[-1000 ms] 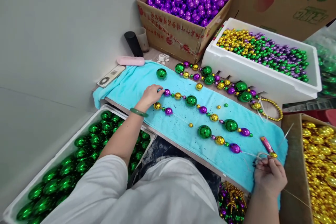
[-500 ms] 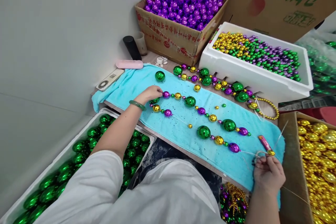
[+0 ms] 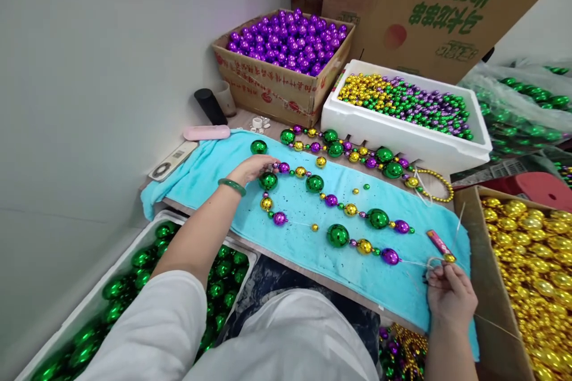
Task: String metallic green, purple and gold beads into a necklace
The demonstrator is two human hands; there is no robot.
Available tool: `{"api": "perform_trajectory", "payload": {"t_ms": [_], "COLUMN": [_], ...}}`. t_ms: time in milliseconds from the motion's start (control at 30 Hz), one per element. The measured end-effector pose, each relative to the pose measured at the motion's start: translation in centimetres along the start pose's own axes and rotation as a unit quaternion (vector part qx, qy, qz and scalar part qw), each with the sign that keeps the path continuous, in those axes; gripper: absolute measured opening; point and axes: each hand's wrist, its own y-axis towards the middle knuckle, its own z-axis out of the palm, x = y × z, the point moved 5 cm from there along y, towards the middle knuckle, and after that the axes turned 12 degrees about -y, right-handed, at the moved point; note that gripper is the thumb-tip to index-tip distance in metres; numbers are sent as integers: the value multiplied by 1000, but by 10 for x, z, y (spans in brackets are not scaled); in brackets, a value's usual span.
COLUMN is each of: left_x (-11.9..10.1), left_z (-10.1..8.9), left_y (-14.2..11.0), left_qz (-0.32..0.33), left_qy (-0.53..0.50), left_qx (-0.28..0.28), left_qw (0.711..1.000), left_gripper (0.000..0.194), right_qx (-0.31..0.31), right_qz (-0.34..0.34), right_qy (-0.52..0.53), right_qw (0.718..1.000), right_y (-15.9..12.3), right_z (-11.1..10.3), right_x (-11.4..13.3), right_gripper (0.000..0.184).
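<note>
"Where is the strand of shiny green, gold and purple round beads (image 3: 378,218)?"

"On the turquoise plush towel (image 3: 308,262), spread over the wooden worktop (image 3: 241,118). The strand bends at its left end, and two runs stretch right from there, one far, one near."

"And the left hand (image 3: 257,168)?"

"At that bend, its grip narrow, closed on the strand between a purple bead (image 3: 284,168) and a large green bead (image 3: 268,180). Exactly what sits under the fingertips, I can't tell. A green bangle (image 3: 233,186) circles the wrist."

"The right hand (image 3: 453,294)?"

"Over the towel's right end, fingers pinched on thin white cord (image 3: 413,262), with a gold bead (image 3: 449,258) at the fingertips. The cord leads left to the near run. Just beyond the hand lies a slim pink wrapper (image 3: 438,242)."

"Is the near run evenly filled?"

"No, one small gold bead (image 3: 315,227) sits apart on bare string, left of centre."

"What stands around?"

"Far side, a brown cardboard box (image 3: 268,86) of purple balls, then a white foam box (image 3: 353,118) of small mixed beads. Near left, a white tray (image 3: 92,299) of green balls; right, a brown carton (image 3: 480,268) of gold ones."
</note>
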Motion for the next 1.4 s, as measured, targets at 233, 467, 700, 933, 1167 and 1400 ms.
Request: {"api": "perform_trajectory", "payload": {"t_ms": [233, 467, 700, 933, 1167, 1400], "left_x": [-5, -14, -40, 19, 16, -6], "left_z": [6, 7, 91, 257, 267, 251], "left_y": [8, -15, -76, -119, -90, -45], "left_qz": [-15, 20, 304, 31, -38, 106], "left_qy": [-17, 170, 317, -48, -134, 107], "left_qx": [-25, -94, -74, 281, 251, 123], "left_qw": [999, 981, 895, 958, 958, 981], "left_gripper": [23, 8, 27, 41, 25, 21], "right_qx": [1, 43, 59, 200, 148, 106], "right_qz": [7, -21, -40, -130, -189, -91], "right_qy": [7, -52, -138, -314, -467, -378], "right_qw": [1000, 998, 988, 919, 851, 915], "right_y": [6, -23, -41, -72, -66, -49], "right_z": [-1, 29, 49, 126, 107, 32], "right_x": [-4, 20, 49, 84, 94, 84], "right_gripper": [31, 30, 24, 21, 20, 21]}}
